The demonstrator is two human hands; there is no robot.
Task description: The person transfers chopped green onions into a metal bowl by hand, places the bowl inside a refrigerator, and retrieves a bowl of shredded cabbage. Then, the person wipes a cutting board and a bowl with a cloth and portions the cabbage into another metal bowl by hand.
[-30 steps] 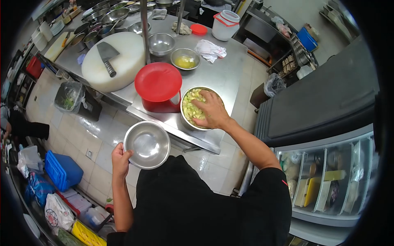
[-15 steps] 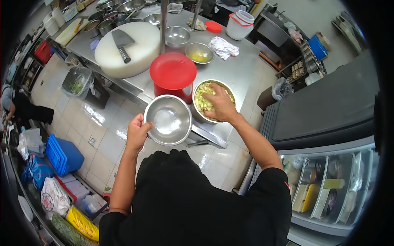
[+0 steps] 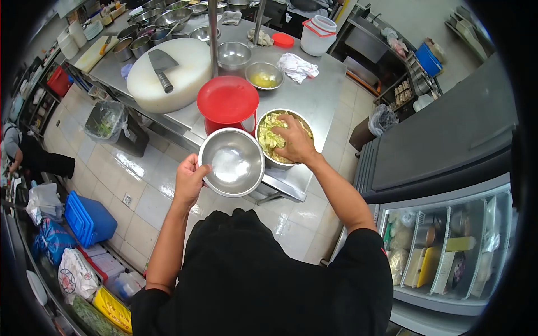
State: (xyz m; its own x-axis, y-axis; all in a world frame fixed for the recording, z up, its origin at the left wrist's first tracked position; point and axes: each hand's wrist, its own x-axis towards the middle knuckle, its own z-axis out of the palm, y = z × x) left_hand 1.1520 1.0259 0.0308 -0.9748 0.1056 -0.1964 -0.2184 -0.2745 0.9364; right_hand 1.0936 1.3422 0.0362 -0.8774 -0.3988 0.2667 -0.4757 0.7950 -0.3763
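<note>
My left hand (image 3: 190,178) grips the left rim of a steel mixing bowl (image 3: 231,163), thumb on the inside. The bowl is tilted towards me with nothing visible in it, held in front of the table edge. My right hand (image 3: 295,140) is down in a deep steel pot (image 3: 284,163), fingers curled round a clump of chopped pale green cabbage (image 3: 273,138). More cabbage lies around and below the fingers. A red kitchen scale (image 3: 227,101) with a round red top stands just behind the held bowl, left of the pot.
On the steel table (image 3: 320,84) are a round white chopping block (image 3: 188,84) with a cleaver (image 3: 162,70), a bowl of yellowish liquid (image 3: 264,77), and a white cloth (image 3: 298,68). A glass-doored fridge (image 3: 448,252) is at right, a lined bin (image 3: 115,129) at left.
The right-hand fingers have closed on cabbage, lifting a clump slightly within the pot. The left hand keeps the bowl in nearly the same place. The camera view has shifted a little.
</note>
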